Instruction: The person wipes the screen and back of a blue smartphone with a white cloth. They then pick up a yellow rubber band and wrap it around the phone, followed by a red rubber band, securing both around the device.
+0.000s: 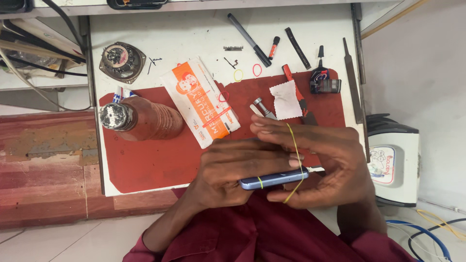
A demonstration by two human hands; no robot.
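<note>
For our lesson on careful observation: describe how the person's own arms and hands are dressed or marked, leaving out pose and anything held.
Both hands, left hand and right hand, are bare: no gloves, and no rings or watch can be seen. The forearms are uncovered. Maroon sleeves are pushed up towards the elbows, matching the maroon garment below. No markings are visible.

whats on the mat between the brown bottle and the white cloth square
In the head view, an orange-and-white packet lies tilted between the bottle and the cloth, with a red rubber band beside it.

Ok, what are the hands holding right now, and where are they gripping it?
Both hands hold a blue phone edge-on. The left hand grips its long sides; the right hand steadies its right end, stretching a yellow rubber band around it.
</note>
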